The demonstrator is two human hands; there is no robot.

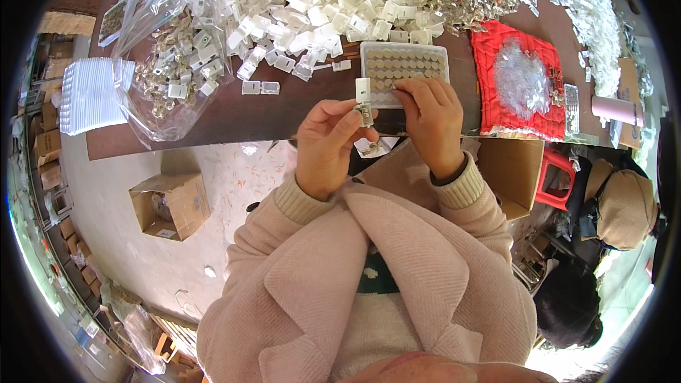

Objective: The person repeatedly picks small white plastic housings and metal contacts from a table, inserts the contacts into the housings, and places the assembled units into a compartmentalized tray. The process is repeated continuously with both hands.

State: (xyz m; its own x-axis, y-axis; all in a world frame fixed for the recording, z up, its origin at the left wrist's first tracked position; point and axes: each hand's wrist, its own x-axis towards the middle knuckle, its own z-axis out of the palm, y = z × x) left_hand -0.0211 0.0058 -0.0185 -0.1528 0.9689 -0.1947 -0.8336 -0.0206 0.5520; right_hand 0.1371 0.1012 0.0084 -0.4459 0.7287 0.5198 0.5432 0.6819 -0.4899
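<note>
Casing grip: the small, white plastic rectangular casing [362, 89] is best kept steady and lightly pinched, so that the small shiny metal piece [366, 115] just below it is not tilted.
Disc handling: discs are probably best taken singly by the rim, neighbours undisturbed.
Left hand [325, 143]: closed narrowly, casing and metal piece held between thumb and fingers, beside the tray's near-left corner.
Right hand [435, 122]: fingers bent together over the translucent plastic tray [386, 100] of round, dull-metallic discs [397, 64]; whether one is pinched cannot be told.
</note>
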